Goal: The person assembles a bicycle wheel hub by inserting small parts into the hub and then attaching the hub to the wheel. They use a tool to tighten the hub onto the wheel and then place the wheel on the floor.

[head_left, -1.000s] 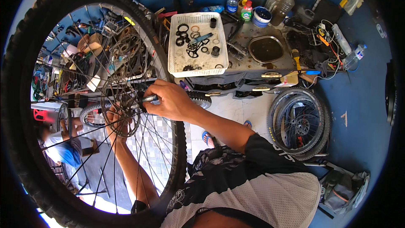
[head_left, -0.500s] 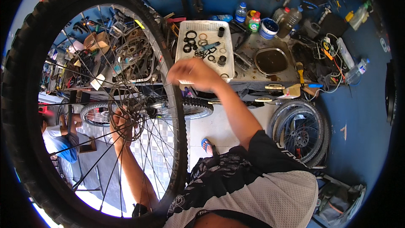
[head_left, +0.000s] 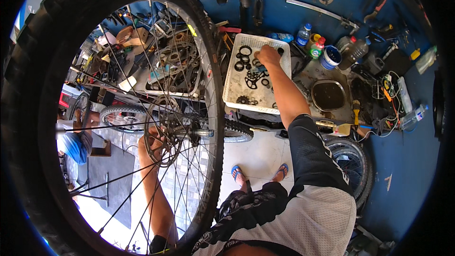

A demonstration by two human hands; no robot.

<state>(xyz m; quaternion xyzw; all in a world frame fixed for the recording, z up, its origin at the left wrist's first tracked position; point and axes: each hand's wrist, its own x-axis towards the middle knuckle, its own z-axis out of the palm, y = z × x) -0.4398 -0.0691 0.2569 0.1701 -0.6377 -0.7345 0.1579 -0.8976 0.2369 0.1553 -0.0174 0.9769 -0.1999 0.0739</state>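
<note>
A large bicycle wheel with knobby tyre (head_left: pixel 35 95) stands upright at my left. My left hand (head_left: pixel 152 140) grips it at the hub (head_left: pixel 189 132), behind the brake disc (head_left: pixel 167 159), its fingers partly hidden by rotor and spokes. My right hand (head_left: pixel 268 56) is down in the white plastic tray (head_left: pixel 228 87), fingers curled among small parts beside black rings (head_left: pixel 245 50) and a spider-shaped chainring (head_left: pixel 253 81); what it holds, if anything, is hidden.
A cluttered bench (head_left: pixel 303 73) carries bottles (head_left: pixel 317 50), a metal pan (head_left: pixel 328 95) and tools. More tools hang on the blue wall. Spare wheels (head_left: pixel 350 161) lean at the right. Another person (head_left: pixel 76 142) is at lower left, seen through the spokes, near a black mat (head_left: pixel 109 189).
My right hand has left the hub and reached forward and right into the tray. My left hand stays on the wheel. The view has shifted, showing more wall and both feet.
</note>
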